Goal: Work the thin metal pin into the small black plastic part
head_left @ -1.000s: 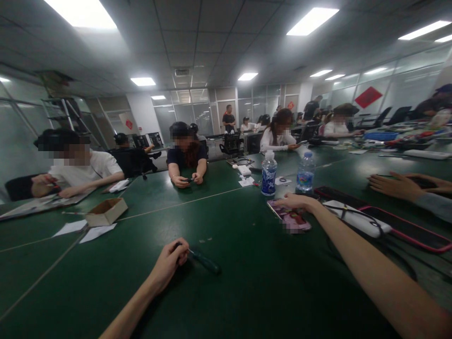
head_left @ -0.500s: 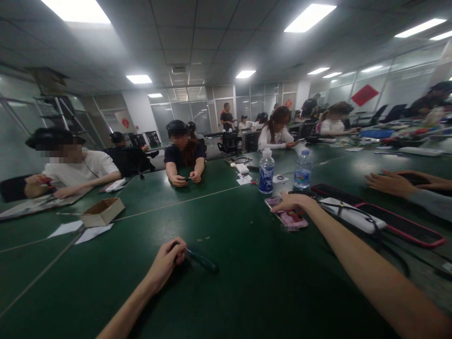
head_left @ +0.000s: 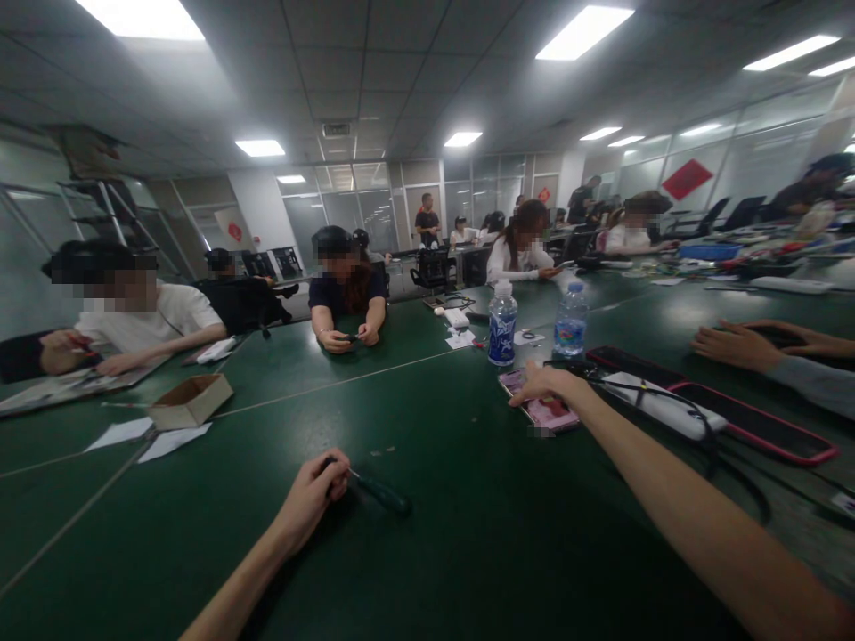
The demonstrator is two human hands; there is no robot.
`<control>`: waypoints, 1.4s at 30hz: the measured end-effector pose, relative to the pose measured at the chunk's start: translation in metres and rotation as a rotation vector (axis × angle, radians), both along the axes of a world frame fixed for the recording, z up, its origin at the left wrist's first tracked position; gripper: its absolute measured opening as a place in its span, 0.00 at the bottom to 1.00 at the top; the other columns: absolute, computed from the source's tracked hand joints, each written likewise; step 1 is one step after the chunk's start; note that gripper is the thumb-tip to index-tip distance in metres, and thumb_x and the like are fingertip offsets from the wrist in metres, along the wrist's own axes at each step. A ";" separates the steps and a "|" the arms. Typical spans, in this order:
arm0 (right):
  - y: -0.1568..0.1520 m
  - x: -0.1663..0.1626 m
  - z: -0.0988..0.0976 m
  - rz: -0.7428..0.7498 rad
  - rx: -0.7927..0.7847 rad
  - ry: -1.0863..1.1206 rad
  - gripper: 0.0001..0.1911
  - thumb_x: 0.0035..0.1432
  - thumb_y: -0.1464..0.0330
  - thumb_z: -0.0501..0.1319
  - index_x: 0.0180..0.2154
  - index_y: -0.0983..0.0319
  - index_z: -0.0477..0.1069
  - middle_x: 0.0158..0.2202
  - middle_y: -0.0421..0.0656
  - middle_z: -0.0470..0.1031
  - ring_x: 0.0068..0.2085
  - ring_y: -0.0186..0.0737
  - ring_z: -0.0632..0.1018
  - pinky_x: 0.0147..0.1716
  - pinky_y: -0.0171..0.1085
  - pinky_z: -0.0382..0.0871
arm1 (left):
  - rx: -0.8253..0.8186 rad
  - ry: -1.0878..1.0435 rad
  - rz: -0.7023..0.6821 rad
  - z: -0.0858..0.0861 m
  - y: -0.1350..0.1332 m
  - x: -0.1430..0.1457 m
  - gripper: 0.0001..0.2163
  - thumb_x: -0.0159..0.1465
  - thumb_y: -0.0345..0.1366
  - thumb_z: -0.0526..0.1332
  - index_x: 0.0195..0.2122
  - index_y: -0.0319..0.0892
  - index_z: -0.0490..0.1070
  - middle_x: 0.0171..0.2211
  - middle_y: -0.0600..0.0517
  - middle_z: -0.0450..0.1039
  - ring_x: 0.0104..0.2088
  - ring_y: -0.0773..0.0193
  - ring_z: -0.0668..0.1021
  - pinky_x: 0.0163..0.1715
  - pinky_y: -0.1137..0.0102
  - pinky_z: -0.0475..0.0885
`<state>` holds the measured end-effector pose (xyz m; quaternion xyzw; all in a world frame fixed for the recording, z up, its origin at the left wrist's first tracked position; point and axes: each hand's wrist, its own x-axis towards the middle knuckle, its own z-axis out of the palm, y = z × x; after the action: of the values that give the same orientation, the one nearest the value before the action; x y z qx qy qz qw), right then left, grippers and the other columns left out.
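My left hand (head_left: 324, 483) is closed around the shaft end of a screwdriver (head_left: 384, 494), low over the table. The tool's dark green handle points away to the right; its tip is hidden in my fingers. My right hand (head_left: 551, 385) reaches forward over a phone (head_left: 551, 413) with a lit pink screen, its fingers apart and touching the phone, which lies flat. Just beyond the phone stand a blue-labelled bottle (head_left: 502, 329) and a clear water bottle (head_left: 571, 325).
On the green table (head_left: 441, 552), a white power strip (head_left: 661, 405) with black cables lies right of my right hand. A small open box (head_left: 191, 405) and paper sheets sit at left. A co-worker's hands (head_left: 741, 345) rest at far right; another person (head_left: 347, 294) sits opposite.
The view has shifted very slightly. Both hands keep their places, the left on the screwdriver and the right over the phone.
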<state>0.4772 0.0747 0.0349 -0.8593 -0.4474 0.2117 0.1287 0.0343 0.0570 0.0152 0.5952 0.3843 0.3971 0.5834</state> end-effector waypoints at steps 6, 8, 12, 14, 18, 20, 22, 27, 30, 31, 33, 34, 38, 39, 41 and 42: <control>0.000 -0.013 0.003 -0.037 0.010 -0.061 0.62 0.25 0.57 0.75 0.61 0.60 0.48 0.60 0.62 0.51 0.55 0.69 0.62 0.45 0.50 0.64 | 0.001 -0.014 -0.017 -0.001 0.001 -0.001 0.10 0.56 0.40 0.61 0.24 0.39 0.66 0.18 0.59 0.56 0.20 0.73 0.59 0.20 0.77 0.55; -0.001 -0.016 0.005 -0.036 0.007 -0.078 0.63 0.24 0.57 0.75 0.61 0.61 0.49 0.60 0.62 0.51 0.55 0.71 0.61 0.45 0.51 0.62 | 0.004 -0.015 -0.016 -0.001 0.001 -0.001 0.10 0.56 0.40 0.61 0.24 0.39 0.66 0.18 0.59 0.56 0.20 0.73 0.59 0.20 0.77 0.55; -0.004 -0.019 0.008 -0.005 -0.026 -0.123 0.64 0.24 0.55 0.74 0.61 0.62 0.47 0.60 0.63 0.51 0.54 0.72 0.62 0.46 0.54 0.61 | -0.002 -0.012 -0.007 0.001 0.000 0.001 0.11 0.55 0.41 0.62 0.23 0.39 0.66 0.18 0.59 0.55 0.19 0.73 0.59 0.19 0.76 0.55; -0.005 -0.019 0.009 0.015 -0.053 -0.144 0.63 0.26 0.54 0.73 0.62 0.61 0.45 0.60 0.62 0.52 0.55 0.69 0.62 0.47 0.53 0.62 | -0.009 -0.007 0.004 0.003 -0.001 0.002 0.12 0.54 0.42 0.62 0.23 0.39 0.66 0.17 0.59 0.55 0.19 0.73 0.59 0.19 0.76 0.55; -0.005 -0.019 0.010 0.049 -0.104 -0.165 0.60 0.31 0.53 0.70 0.62 0.61 0.44 0.58 0.59 0.57 0.54 0.64 0.65 0.45 0.50 0.65 | -0.006 -0.005 0.016 0.003 -0.001 0.002 0.11 0.53 0.42 0.63 0.23 0.39 0.65 0.17 0.59 0.55 0.19 0.73 0.59 0.19 0.76 0.54; -0.006 -0.018 0.010 0.063 -0.122 -0.169 0.58 0.33 0.52 0.68 0.62 0.62 0.44 0.56 0.58 0.60 0.52 0.61 0.68 0.43 0.48 0.67 | -0.004 -0.004 0.011 0.001 0.000 0.001 0.11 0.54 0.41 0.62 0.23 0.39 0.65 0.18 0.59 0.56 0.19 0.73 0.59 0.19 0.76 0.54; -0.006 -0.018 0.010 0.078 -0.138 -0.175 0.56 0.35 0.51 0.67 0.61 0.64 0.45 0.55 0.59 0.62 0.50 0.60 0.70 0.41 0.47 0.68 | 0.000 -0.006 0.000 0.000 0.000 0.000 0.11 0.55 0.41 0.61 0.23 0.39 0.65 0.19 0.58 0.56 0.20 0.73 0.59 0.19 0.76 0.54; -0.006 -0.017 0.006 0.139 -0.168 -0.175 0.56 0.32 0.54 0.68 0.61 0.64 0.47 0.53 0.57 0.66 0.51 0.61 0.70 0.42 0.49 0.67 | 0.010 -0.015 -0.016 -0.003 0.000 0.000 0.10 0.56 0.40 0.60 0.24 0.39 0.65 0.19 0.58 0.57 0.20 0.73 0.59 0.19 0.76 0.53; -0.004 -0.016 0.002 0.157 -0.168 -0.172 0.57 0.30 0.57 0.68 0.61 0.66 0.48 0.52 0.59 0.67 0.50 0.62 0.71 0.41 0.48 0.67 | 0.023 -0.027 -0.020 -0.005 0.001 -0.001 0.10 0.57 0.40 0.60 0.24 0.39 0.64 0.19 0.59 0.56 0.19 0.73 0.58 0.19 0.76 0.52; -0.004 -0.015 0.001 0.162 -0.163 -0.170 0.56 0.30 0.58 0.68 0.61 0.66 0.48 0.52 0.59 0.67 0.50 0.61 0.71 0.41 0.48 0.67 | 0.025 -0.028 -0.023 -0.006 0.001 -0.001 0.10 0.57 0.39 0.59 0.24 0.39 0.64 0.19 0.59 0.56 0.20 0.73 0.58 0.19 0.76 0.52; -0.002 -0.012 -0.001 0.169 -0.152 -0.164 0.55 0.30 0.59 0.67 0.60 0.65 0.49 0.52 0.58 0.68 0.49 0.60 0.72 0.39 0.47 0.68 | 0.023 -0.027 -0.029 -0.009 0.003 -0.002 0.10 0.58 0.39 0.59 0.24 0.39 0.64 0.19 0.59 0.56 0.20 0.73 0.58 0.20 0.76 0.52; -0.001 -0.011 -0.002 0.171 -0.146 -0.160 0.55 0.30 0.59 0.67 0.60 0.65 0.49 0.51 0.58 0.68 0.49 0.60 0.72 0.39 0.46 0.69 | 0.021 -0.026 -0.032 -0.010 0.003 -0.003 0.10 0.58 0.39 0.58 0.24 0.39 0.65 0.19 0.59 0.56 0.20 0.73 0.57 0.20 0.76 0.53; 0.001 -0.007 -0.005 0.173 -0.118 -0.146 0.55 0.30 0.62 0.66 0.61 0.65 0.47 0.50 0.56 0.69 0.47 0.58 0.73 0.37 0.45 0.70 | 0.029 -0.031 -0.030 -0.014 0.006 -0.004 0.10 0.58 0.39 0.58 0.24 0.39 0.64 0.19 0.59 0.55 0.20 0.73 0.57 0.20 0.76 0.52; 0.001 -0.006 -0.006 0.174 -0.110 -0.143 0.55 0.30 0.63 0.66 0.61 0.64 0.47 0.50 0.56 0.69 0.47 0.57 0.74 0.37 0.44 0.70 | 0.036 -0.030 -0.024 -0.015 0.006 -0.004 0.10 0.58 0.39 0.58 0.24 0.39 0.64 0.19 0.59 0.56 0.20 0.73 0.58 0.20 0.76 0.52; 0.002 -0.005 -0.007 0.180 -0.090 -0.141 0.55 0.30 0.64 0.66 0.62 0.64 0.46 0.50 0.56 0.70 0.47 0.57 0.74 0.37 0.44 0.70 | 0.046 -0.020 -0.010 -0.016 0.006 -0.003 0.10 0.58 0.40 0.59 0.24 0.39 0.64 0.19 0.59 0.57 0.19 0.73 0.58 0.20 0.76 0.53; 0.002 -0.005 -0.007 0.184 -0.080 -0.141 0.55 0.30 0.65 0.66 0.62 0.64 0.46 0.50 0.56 0.70 0.47 0.56 0.74 0.38 0.43 0.70 | 0.046 -0.017 -0.005 -0.016 0.006 -0.003 0.10 0.57 0.40 0.59 0.24 0.39 0.64 0.18 0.59 0.56 0.19 0.73 0.58 0.20 0.76 0.53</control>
<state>0.4721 0.0764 0.0275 -0.8319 -0.5236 0.1792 0.0426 0.0311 0.0635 -0.0012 0.6060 0.3687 0.4094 0.5738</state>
